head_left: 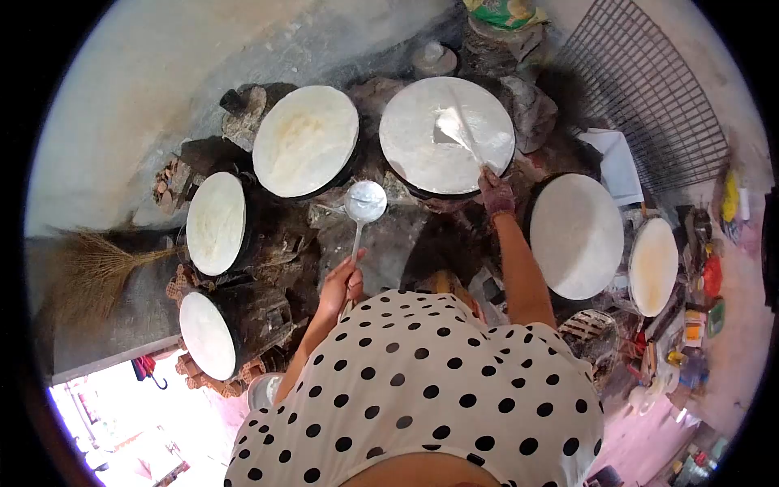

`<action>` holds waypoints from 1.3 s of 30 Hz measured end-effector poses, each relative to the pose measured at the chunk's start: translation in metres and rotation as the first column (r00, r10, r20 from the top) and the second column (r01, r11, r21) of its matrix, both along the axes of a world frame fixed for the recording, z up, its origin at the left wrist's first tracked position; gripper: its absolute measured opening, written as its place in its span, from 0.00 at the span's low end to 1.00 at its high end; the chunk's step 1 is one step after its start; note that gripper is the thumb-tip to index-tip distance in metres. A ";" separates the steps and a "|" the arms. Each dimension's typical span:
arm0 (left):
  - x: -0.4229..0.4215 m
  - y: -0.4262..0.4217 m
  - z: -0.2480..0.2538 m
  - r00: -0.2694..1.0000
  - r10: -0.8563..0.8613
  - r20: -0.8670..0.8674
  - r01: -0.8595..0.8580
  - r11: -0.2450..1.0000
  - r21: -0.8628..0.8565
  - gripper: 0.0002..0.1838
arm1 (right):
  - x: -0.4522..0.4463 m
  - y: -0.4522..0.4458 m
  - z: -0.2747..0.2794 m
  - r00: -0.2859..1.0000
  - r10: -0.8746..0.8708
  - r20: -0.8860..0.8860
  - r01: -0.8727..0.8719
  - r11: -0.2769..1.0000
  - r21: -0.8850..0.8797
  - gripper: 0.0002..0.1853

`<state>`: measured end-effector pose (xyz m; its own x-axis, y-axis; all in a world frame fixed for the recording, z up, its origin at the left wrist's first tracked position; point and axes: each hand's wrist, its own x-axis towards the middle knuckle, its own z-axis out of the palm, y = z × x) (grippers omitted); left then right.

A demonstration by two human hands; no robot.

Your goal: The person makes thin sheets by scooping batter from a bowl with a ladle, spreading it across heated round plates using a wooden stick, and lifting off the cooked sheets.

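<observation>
My left hand (342, 280) is closed round the handle of a metal ladle (365, 201), whose bowl is coated with white liquid and hangs between the two far griddles. On my right hand (497, 195) is a dark reddish glove. Its fingers grip a pale, thin spreader (468, 138) that slants over the far right round griddle (406, 138). White batter covers that griddle's top, apart from a greyish patch at the spreader's end. Left of it, the far left griddle (304, 142) carries a white, slightly yellowed round sheet.
More white-topped griddles curve round me: two at left (217, 223) (207, 337), two at right (576, 235) (654, 266). A straw broom (109, 264) lies at far left. A wire rack (641, 89) leans on the right wall, near a white cloth (615, 166). A metal bowl (264, 391) sits low left.
</observation>
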<state>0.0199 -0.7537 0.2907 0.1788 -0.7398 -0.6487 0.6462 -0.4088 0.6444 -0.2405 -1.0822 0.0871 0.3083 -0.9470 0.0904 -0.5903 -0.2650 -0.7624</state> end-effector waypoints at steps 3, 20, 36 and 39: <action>0.002 0.000 -0.008 0.999 0.011 -0.030 -0.013 0.999 -0.037 0.21 | -0.022 0.008 -0.015 0.990 0.141 -0.013 -0.133 0.956 0.261 0.21; 0.015 -0.197 -0.063 0.907 -0.210 0.365 0.204 0.977 0.054 0.11 | -0.060 0.090 0.025 0.962 0.081 -0.262 -0.051 0.992 0.117 0.24; 0.002 -0.170 0.011 0.987 -0.054 -0.149 0.027 0.983 -0.182 0.18 | 0.010 0.073 -0.015 0.881 0.172 0.441 -0.239 0.966 0.101 0.21; 0.018 -0.146 0.014 0.970 -0.146 -0.196 0.105 0.973 -0.205 0.18 | 0.002 0.074 -0.014 0.941 0.254 0.222 -0.293 0.942 0.164 0.23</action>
<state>0.0375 -0.8999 0.3051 -0.0473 -0.8614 -0.5057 0.7260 -0.3774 0.5749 -0.2381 -1.0084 0.0734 0.5527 -0.8334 0.0003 -0.3507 -0.2329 -0.9071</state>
